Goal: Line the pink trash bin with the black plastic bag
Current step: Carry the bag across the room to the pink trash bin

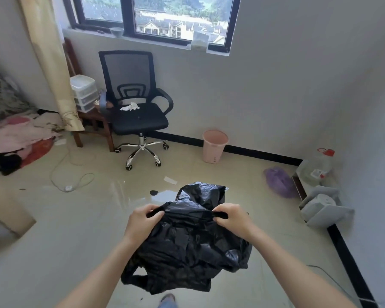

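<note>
The pink trash bin (214,146) stands upright on the floor against the far wall, right of the office chair, with no liner in it. I hold the crumpled black plastic bag (187,241) in front of me, well short of the bin. My left hand (142,221) pinches the bag's top edge on the left, and my right hand (231,218) pinches it on the right. The bag hangs loose below both hands, and a fold sticks up beyond them.
A black office chair (136,107) on wheels stands left of the bin. A white cable (71,181) lies on the floor at left. A purple bag (280,181), a water jug (318,167) and a grey device (322,207) sit along the right wall.
</note>
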A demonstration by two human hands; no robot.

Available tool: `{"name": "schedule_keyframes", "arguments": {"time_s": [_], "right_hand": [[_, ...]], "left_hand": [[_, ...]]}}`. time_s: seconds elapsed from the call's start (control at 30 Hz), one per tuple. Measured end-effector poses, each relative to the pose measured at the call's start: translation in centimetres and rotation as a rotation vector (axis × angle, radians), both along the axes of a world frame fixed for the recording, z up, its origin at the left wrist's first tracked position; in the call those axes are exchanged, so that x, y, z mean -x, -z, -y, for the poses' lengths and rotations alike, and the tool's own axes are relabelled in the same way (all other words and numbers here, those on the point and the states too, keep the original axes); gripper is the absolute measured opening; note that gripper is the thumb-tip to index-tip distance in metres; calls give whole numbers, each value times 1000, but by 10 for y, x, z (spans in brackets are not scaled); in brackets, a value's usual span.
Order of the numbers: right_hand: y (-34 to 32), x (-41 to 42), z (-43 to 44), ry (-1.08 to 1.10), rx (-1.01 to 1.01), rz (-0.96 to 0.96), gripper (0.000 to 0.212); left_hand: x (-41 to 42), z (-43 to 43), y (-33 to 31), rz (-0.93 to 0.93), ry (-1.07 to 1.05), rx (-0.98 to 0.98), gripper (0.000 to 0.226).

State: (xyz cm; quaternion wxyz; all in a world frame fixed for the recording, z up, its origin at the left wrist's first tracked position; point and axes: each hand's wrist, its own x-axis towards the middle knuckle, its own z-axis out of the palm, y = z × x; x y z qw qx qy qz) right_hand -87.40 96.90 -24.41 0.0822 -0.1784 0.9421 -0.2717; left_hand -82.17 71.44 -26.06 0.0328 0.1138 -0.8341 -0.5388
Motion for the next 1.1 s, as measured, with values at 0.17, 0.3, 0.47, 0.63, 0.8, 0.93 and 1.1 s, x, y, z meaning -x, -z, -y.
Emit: {"name": "schedule_keyframes", "arguments": {"time_s": [0.17, 0.3, 0.47, 0.63, 0.8, 0.93, 1.1], "right_hand": [[-14, 90, -5, 45, -17, -1, 21], [-15, 146, -12, 99, -58, -5, 23], [1, 203, -40, 193, -95, 36, 25], [15, 285, -73, 238, -85, 34, 25], [17, 379, -100, 249, -29, 49, 24], [11, 454, -111, 226, 1, 63, 23], [31, 532, -104, 210, 46, 141, 19]], "left_hand": [[103, -2, -1, -17, 30, -18, 14], [180, -13, -3, -28, 79, -45, 25], [259, -39, 7, 6, 165, -8, 5], [346, -73, 11, 29, 205, 9, 5], [439, -100, 1, 11, 186, 52, 5], [500, -112, -6, -2, 154, 24, 3], [568, -102, 16, 69, 111, 18, 5]]}}
